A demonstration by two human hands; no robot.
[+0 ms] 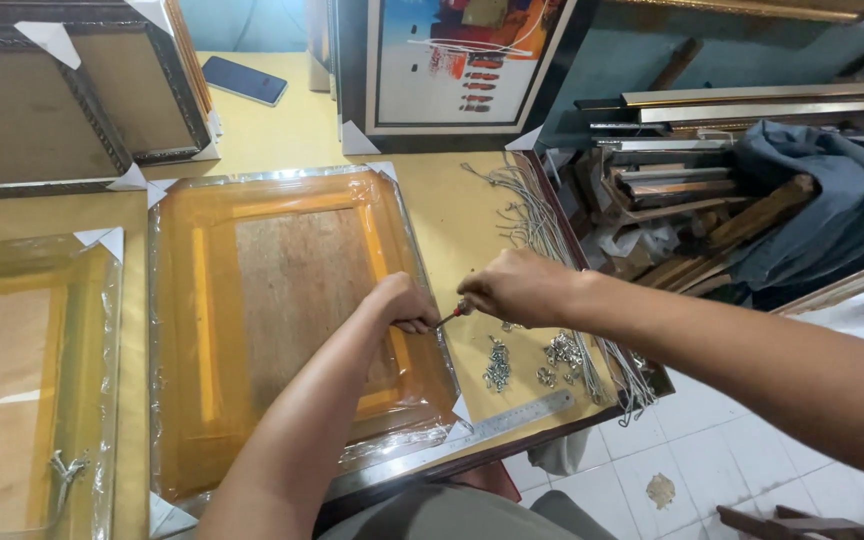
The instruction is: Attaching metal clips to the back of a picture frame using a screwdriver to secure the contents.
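Note:
A picture frame [212, 330] wrapped in clear plastic lies face down on the yellow table [452, 215], its wooden back showing. My left hand [402, 302] rests closed on the frame's right rail, fingers pinched at a small spot there. My right hand [520, 287] grips a screwdriver [455, 313] with a red collar. Its tip points at the spot under my left fingers. Just right of the frame lie small metal hangers and screws [532, 362].
A steel ruler [492, 424] lies along the table's front edge. White cords [537, 225] lie at the right edge. Another wrapped frame [27, 380] is at the left, more frames and a phone [244, 79] behind. Wood offcuts and grey cloth [812, 200] are piled beyond the table.

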